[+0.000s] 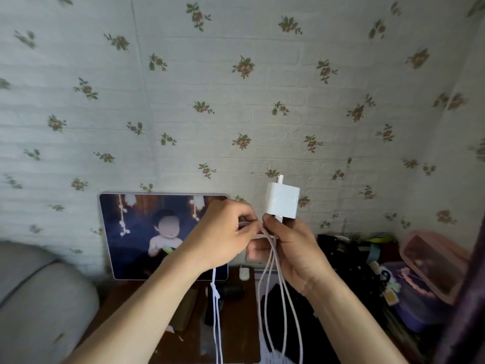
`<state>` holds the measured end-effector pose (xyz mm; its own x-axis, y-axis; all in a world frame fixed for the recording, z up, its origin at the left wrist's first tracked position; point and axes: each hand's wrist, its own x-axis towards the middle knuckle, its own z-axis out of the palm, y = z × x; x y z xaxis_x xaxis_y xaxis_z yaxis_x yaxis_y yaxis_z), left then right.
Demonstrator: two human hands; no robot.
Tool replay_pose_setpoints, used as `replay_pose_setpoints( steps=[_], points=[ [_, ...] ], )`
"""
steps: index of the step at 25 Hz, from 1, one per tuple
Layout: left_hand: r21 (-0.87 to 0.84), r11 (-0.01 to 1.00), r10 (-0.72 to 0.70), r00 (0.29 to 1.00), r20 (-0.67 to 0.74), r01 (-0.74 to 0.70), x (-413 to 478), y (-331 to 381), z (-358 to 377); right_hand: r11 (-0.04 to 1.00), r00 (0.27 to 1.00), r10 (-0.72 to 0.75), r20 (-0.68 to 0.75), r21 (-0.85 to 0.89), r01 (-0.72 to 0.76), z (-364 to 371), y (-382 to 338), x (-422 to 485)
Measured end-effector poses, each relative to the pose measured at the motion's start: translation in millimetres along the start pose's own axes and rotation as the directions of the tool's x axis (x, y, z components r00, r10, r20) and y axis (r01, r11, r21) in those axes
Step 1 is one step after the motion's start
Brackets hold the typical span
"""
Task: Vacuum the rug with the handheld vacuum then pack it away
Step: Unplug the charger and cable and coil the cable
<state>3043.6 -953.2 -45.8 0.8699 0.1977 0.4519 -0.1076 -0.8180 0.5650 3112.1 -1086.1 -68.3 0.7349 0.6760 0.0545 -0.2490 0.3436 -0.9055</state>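
Observation:
A white charger block [283, 202] with its plug prongs up stands above my right hand [291, 252], which grips the bundled white cable [273, 271] just under the block. Several cable loops hang down from that hand. My left hand [223, 233] pinches a strand of the same cable beside the right hand's fingers. A knotted white cord [215, 292] hangs below my left wrist. No vacuum or rug is visible.
A framed picture [136, 232] leans against the flowered wall on a dark wooden table [236, 324]. A small white object [244, 273] lies on the table. Dark clutter [349, 264] and pink and purple containers [430, 269] stand at the right, a grey cushion [39, 298] at the left.

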Motion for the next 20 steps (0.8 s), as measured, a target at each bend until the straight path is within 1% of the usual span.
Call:
replay_pose_setpoints(
  steps=[2, 3, 4, 5, 7, 9, 10, 12, 13, 15, 16, 17, 18, 19, 20],
  points=[
    [-0.013, 1.000, -0.020, 0.997, -0.071, 0.019, -1, -1, 5, 0.992, 0.998, -0.004, -0.060, -0.126, -0.004, 1, 0, 1],
    [-0.045, 0.998, -0.042, 0.995, -0.092, 0.038, -2, -2, 6, 0.983, 0.997, 0.008, -0.073, -0.184, -0.021, 0, 0, 3],
    [-0.090, 0.994, -0.068, 0.994, -0.083, 0.061, -2, -4, 7, 0.976, 0.996, 0.042, -0.072, -0.210, -0.057, -2, 0, 5],
    [-0.153, 0.985, -0.091, 0.995, -0.036, 0.084, -2, -6, 7, 0.975, 0.994, 0.083, -0.065, -0.201, -0.094, -3, -2, 7],
    [-0.327, 0.932, -0.106, 0.980, 0.168, 0.157, -6, -11, 2, 0.985, 0.993, 0.108, -0.055, -0.131, -0.114, -9, -10, 7],
    [-0.475, 0.842, -0.082, 0.931, 0.355, 0.255, -14, -19, -5, 0.998, 0.995, 0.057, -0.079, -0.030, -0.060, -20, -26, 7],
    [-0.514, 0.807, -0.070, 0.913, 0.402, 0.289, -17, -24, -9, 1.000, 0.994, 0.018, -0.104, 0.017, -0.016, -28, -36, 10],
    [-0.558, 0.769, -0.050, 0.899, 0.435, 0.312, -20, -31, -14, 0.996, 0.985, -0.054, -0.165, 0.061, 0.065, -45, -51, 17],
    [-0.571, 0.764, -0.024, 0.898, 0.440, 0.300, -19, -32, -16, 0.993, 0.979, -0.077, -0.188, 0.068, 0.091, -50, -54, 20],
    [-0.586, 0.769, 0.055, 0.886, 0.460, 0.256, -17, -33, -17, 0.986, 0.968, -0.113, -0.225, 0.098, 0.138, -58, -54, 25],
    [-0.618, 0.743, 0.102, 0.868, 0.486, 0.258, -17, -34, -18, 0.980, 0.962, -0.125, -0.242, 0.118, 0.157, -60, -55, 26],
    [-0.663, 0.690, 0.149, 0.839, 0.524, 0.291, -18, -36, -18, 0.975, 0.956, -0.140, -0.257, 0.132, 0.178, -62, -58, 25],
    [-0.694, 0.627, 0.178, 0.802, 0.570, 0.354, -21, -40, -18, 0.969, 0.949, -0.158, -0.274, 0.142, 0.202, -65, -63, 23],
    [-0.691, 0.586, 0.181, 0.764, 0.620, 0.422, -25, -44, -19, 0.963, 0.942, -0.177, -0.287, 0.149, 0.226, -70, -71, 21],
    [-0.657, 0.594, 0.157, 0.734, 0.661, 0.464, -29, -49, -21, 0.955, 0.935, -0.197, -0.296, 0.156, 0.251, -77, -80, 18]
  ],
)
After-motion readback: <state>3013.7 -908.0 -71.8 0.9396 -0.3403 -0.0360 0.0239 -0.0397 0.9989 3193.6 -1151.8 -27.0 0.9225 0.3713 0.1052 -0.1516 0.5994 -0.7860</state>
